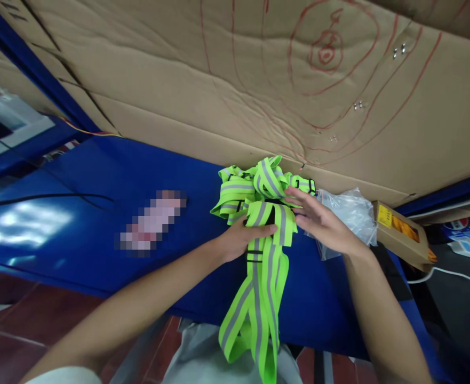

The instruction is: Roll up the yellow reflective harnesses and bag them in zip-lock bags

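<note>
My left hand (240, 234) grips a folded neon-green strap (259, 288) with a grey reflective stripe, thumb on top. Loops of this reflective strap hang down over the table's front edge, and a black slider buckle shows just below my thumb. My right hand (318, 216) is open, fingers stretched out, beside the upper end of the held strap; whether its fingertips touch the strap I cannot tell. Behind both hands lies a heap of more neon-green reflective straps (238, 189) with black buckles, against the cardboard.
A blue table (170, 165) carries everything. Clear plastic bags (349, 208) and a brown box with a window (403, 234) lie at right. A blurred-out pinkish item (150, 221) and a black cable (58, 196) are at left. A cardboard panel (158, 90) rises behind.
</note>
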The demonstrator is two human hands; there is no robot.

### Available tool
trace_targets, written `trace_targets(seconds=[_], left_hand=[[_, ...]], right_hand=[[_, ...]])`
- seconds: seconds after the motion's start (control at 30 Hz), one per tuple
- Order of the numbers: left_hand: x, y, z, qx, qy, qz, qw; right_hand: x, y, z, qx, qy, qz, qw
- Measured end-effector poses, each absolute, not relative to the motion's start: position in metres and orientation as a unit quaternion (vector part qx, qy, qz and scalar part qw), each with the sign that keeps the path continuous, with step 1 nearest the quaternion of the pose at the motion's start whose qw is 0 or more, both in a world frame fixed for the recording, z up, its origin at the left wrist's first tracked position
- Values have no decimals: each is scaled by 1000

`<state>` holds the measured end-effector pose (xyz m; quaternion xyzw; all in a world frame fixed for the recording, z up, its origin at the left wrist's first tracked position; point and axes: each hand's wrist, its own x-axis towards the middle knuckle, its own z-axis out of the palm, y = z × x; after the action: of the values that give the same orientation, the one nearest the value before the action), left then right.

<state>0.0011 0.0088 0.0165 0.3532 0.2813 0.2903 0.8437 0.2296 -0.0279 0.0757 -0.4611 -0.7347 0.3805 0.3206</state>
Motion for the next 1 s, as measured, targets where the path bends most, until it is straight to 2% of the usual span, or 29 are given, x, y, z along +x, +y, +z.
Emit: trace_targets(seconds=[0.13, 0.37, 0.6, 0.7, 0.87, 1.0], left_hand=[[2, 4, 15, 413, 295, 306, 805], [2, 8, 7, 418, 292, 287, 811], [1, 6, 8, 378, 197, 241, 872], [0, 6, 11, 367, 160, 212, 891], [-1, 2, 11, 347, 89, 166, 919], [-5, 0, 9, 347, 32, 176, 921]], right_hand=[[214, -23, 68, -514, -686, 425, 290], [191, -20, 44, -527, -554, 505, 400], [188, -23, 39, -525, -509, 538, 420], [185, -28, 47, -530, -528, 478, 460], [183, -39, 58, -533, -618, 280, 505], [185, -46, 68, -427, -733, 143, 509]])
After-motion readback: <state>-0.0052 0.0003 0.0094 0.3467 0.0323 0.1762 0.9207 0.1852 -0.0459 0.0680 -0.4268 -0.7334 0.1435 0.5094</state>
